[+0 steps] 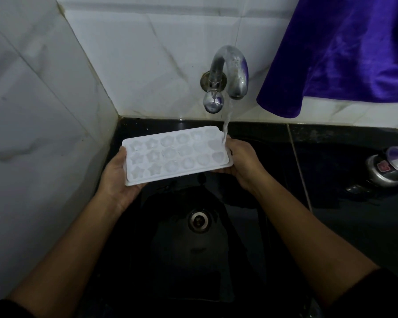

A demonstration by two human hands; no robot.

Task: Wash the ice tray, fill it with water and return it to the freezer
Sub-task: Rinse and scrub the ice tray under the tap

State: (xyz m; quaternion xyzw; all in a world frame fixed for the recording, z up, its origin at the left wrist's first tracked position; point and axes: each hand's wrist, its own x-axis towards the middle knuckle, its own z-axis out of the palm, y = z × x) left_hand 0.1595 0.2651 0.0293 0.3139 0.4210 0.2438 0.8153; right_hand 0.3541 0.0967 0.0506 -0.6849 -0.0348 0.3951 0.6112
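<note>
1. I have the ice tray [177,154] held level over the black sink [161,260], cavities up, just above the middle of my view.
2. My left hand [115,177] has its grip closed on the tray's 9 o'clock end. My right hand [244,161] holds the 3 o'clock end the same way, fingers beneath and thumb at the rim.
3. The tap [230,70] at 12 o'clock is running, and its water stream [226,120] lands on the tray's 3 o'clock edge, right by my right thumb.
4. I judge this to be the rinse or the very start of filling; I cannot tell which. Whether any cavity holds water is too faint to read.
5. Left to do, as I see it: pass the stream across all the rows, shut the tap and carry the tray level to the freezer, which is not in view.
6. The drain [198,220] lies at 6 o'clock below the tray.
7. The dark surface [354,226] runs off toward 3 o'clock and carries a steel pressure cooker [386,168].
8. White tiled walls [44,111] meet in a corner at 10 o'clock, and a purple cloth [345,53] hangs at 2 o'clock.
</note>
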